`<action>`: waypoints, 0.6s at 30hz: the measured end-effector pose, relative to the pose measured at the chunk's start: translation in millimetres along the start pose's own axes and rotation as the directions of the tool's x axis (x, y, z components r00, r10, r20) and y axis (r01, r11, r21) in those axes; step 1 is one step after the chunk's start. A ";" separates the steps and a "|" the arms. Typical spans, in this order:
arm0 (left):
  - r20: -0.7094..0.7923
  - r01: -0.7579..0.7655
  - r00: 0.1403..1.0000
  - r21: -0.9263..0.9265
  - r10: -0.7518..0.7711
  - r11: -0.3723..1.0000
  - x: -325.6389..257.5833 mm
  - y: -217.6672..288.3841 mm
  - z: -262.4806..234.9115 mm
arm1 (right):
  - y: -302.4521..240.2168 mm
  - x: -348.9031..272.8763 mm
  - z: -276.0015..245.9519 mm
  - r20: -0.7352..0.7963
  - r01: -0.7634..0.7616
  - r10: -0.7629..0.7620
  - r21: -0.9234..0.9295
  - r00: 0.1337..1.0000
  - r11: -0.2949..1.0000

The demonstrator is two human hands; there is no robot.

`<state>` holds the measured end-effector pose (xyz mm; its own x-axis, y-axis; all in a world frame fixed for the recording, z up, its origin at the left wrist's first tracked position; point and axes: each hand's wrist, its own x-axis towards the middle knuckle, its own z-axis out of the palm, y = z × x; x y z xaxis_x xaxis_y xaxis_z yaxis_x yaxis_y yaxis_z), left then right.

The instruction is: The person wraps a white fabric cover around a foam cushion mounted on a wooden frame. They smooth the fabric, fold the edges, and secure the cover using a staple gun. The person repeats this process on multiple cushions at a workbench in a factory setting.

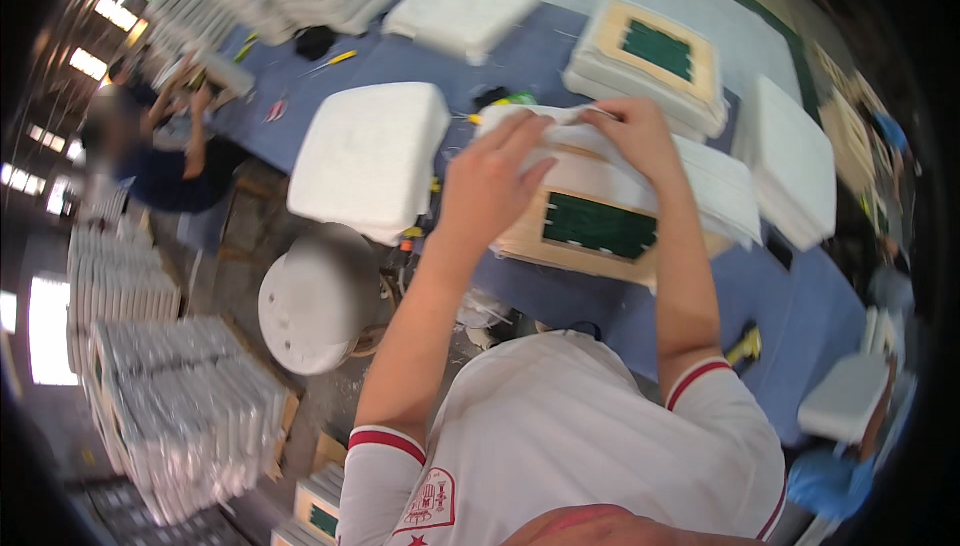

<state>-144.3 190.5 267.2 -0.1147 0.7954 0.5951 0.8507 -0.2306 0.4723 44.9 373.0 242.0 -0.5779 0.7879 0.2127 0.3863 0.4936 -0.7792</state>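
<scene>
A seat cushion lies upside down before me, its wooden frame (580, 258) and dark green centre panel (600, 226) facing up. White cover fabric (575, 118) is folded up along its far edge. Bent over that edge, my left hand (498, 174) rests its fingers on the fabric with the thumb spread apart. My right hand (632, 133) pinches the gathered fabric at the same edge, a little to the right. Left of the cushion sits another white padded seat (370, 156), right side up.
The blue-covered table (800, 316) bears a stack of white seats (650, 51) at the far right and a yellow-handled tool (745, 346). A round white stool (300, 311) and wrapped stacks (190, 406) stand on the floor at left. Another person (170, 166) works at far left.
</scene>
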 end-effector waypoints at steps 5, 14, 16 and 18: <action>0.109 -0.081 0.992 0.100 0.070 0.992 11.1 3.3 37.8 | 7.4 -10.2 -6.5 -0.023 -0.105 0.109 0.144 0.994 0.984; 0.117 -0.175 0.978 0.015 0.172 0.985 -36.4 0.9 28.7 | -5.4 -17.1 -9.7 0.038 -0.159 0.155 0.179 0.987 0.971; 0.064 -0.101 0.993 -0.022 0.103 0.995 -31.1 10.3 29.4 | -4.6 -21.6 -5.6 0.050 -0.134 0.126 0.205 0.991 0.969; 0.029 -0.043 0.999 -0.065 0.045 0.997 -10.7 30.7 29.6 | -4.0 -25.8 -3.5 0.022 -0.114 0.112 0.200 0.993 0.973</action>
<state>-101.7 191.6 256.1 -0.0613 0.8003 0.5964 0.8197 -0.3005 0.4876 60.8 351.9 241.6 -0.5469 0.8298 0.1108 0.2984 0.3170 -0.9003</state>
